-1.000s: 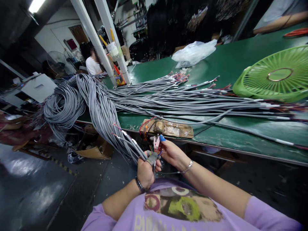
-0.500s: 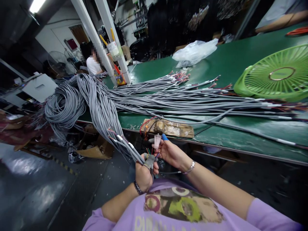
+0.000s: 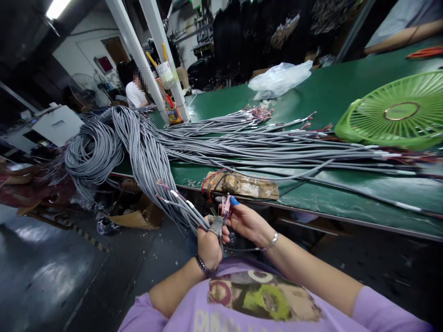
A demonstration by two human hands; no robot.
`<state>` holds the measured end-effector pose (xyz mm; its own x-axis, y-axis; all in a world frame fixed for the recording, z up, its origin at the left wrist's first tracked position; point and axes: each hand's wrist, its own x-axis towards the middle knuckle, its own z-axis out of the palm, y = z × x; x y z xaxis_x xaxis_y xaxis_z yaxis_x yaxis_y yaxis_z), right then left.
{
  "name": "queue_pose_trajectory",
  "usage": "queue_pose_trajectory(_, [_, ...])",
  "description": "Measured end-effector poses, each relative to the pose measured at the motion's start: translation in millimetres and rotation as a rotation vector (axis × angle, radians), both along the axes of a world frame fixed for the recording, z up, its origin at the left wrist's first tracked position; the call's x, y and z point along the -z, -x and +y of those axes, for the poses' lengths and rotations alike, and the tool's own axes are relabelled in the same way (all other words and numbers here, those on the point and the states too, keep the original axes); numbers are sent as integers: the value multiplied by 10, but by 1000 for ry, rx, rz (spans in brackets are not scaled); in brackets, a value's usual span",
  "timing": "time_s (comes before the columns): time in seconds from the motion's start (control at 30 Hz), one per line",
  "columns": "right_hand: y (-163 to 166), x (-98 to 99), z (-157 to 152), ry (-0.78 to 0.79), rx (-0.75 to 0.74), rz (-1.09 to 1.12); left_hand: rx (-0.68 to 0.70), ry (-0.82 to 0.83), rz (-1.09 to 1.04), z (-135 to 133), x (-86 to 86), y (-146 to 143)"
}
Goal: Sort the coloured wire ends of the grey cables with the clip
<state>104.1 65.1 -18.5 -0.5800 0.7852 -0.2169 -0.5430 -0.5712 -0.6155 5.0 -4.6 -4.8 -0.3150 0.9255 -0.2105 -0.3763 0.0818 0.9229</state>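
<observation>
We're likely working wires (image 3: 214,211) just in front of the worktop (image 3: 325,94), left hand (image 3: 209,245) closed round cables (image 3: 194,216), right hand (image 3: 244,223) pinching a pink clip (image 3: 225,204); next move probably needs left grip steady.

We see several grey cables (image 3: 192,213) gripped in our left hand (image 3: 209,246), slanting outward beyond it, white bands near their coloured tips. Thin coloured wires (image 3: 215,212) fan out between our hands, beside the small pale-pink clip (image 3: 226,204) pinched in our right hand (image 3: 248,225).
</observation>
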Motion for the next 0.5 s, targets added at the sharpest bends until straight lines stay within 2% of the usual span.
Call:
queue_pose_trajectory(0.1, [14,-19,-6,-12,16,6,14,8,30,8,26,-6])
queue_pose_trajectory(0.3, [48,-28,-11,85,97,11,21,37,69,-35,68,-1])
queue_pose_trajectory(0.5, [55,-16,-32,53,107,-10,42,29,75,-37,57,3])
